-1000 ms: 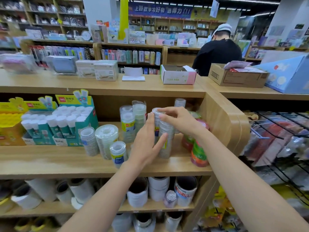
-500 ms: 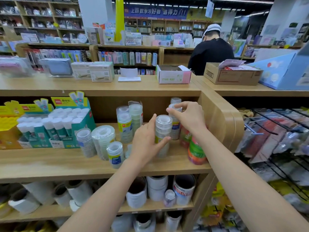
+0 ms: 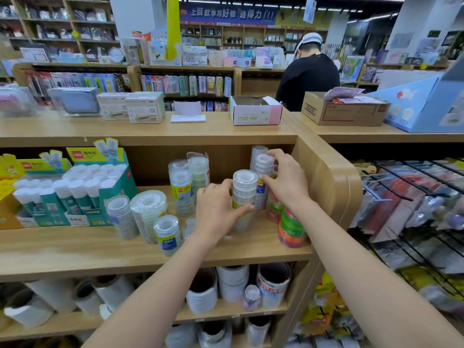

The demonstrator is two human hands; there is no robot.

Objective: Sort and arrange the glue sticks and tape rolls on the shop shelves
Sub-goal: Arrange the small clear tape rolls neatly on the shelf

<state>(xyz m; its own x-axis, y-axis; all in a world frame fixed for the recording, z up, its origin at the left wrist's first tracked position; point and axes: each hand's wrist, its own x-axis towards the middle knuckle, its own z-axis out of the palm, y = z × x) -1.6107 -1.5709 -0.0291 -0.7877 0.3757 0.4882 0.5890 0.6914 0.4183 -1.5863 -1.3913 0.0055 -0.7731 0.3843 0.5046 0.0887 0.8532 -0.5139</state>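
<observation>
Grips the front tape stack (image 3: 244, 194) with the left hand (image 3: 216, 217), thumb and fingers (image 3: 222, 188) clamped round its lower half. Grips the rear stack (image 3: 262, 168) with the right hand (image 3: 288, 184), fingers curled over its top and side. Has both stacks upright on the middle shelf (image 3: 75, 249), close together, near the right end wall. Just right of them: coloured rolls (image 3: 292, 227), reaching toward the shelf edge. To the left: more tape stacks (image 3: 148, 214), some tilted, then glue sticks (image 3: 82, 187) standing in a teal box. On the lower shelf: large rolls (image 3: 229, 280).
</observation>
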